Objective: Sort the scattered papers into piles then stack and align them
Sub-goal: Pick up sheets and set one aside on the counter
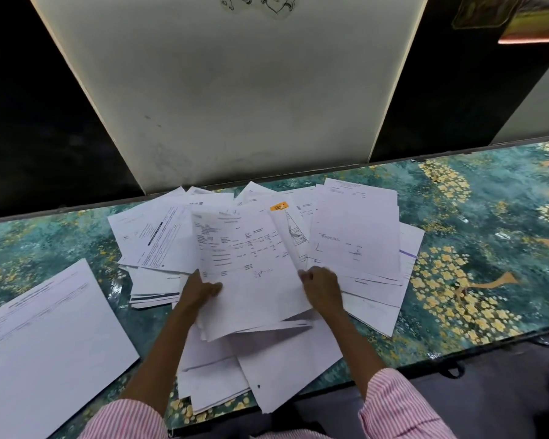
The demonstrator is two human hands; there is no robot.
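Observation:
Many white printed papers (159,236) lie scattered and overlapping across the middle of the table. Both hands hold up a thin bundle of printed sheets (248,270) above that heap. My left hand (200,291) grips the bundle's left edge, thumb on top. My right hand (322,285) grips its right edge with fingers curled. A separate pile of papers (48,340) lies flat at the near left. More loose sheets (358,232) fan out to the right, and others (267,372) lie under my forearms near the front edge.
The table (476,248) has a teal cover with yellow flower patterns, bare on its right side. A white panel (235,99) stands upright behind the papers, with dark panels on either side. The table's front edge runs close to my body.

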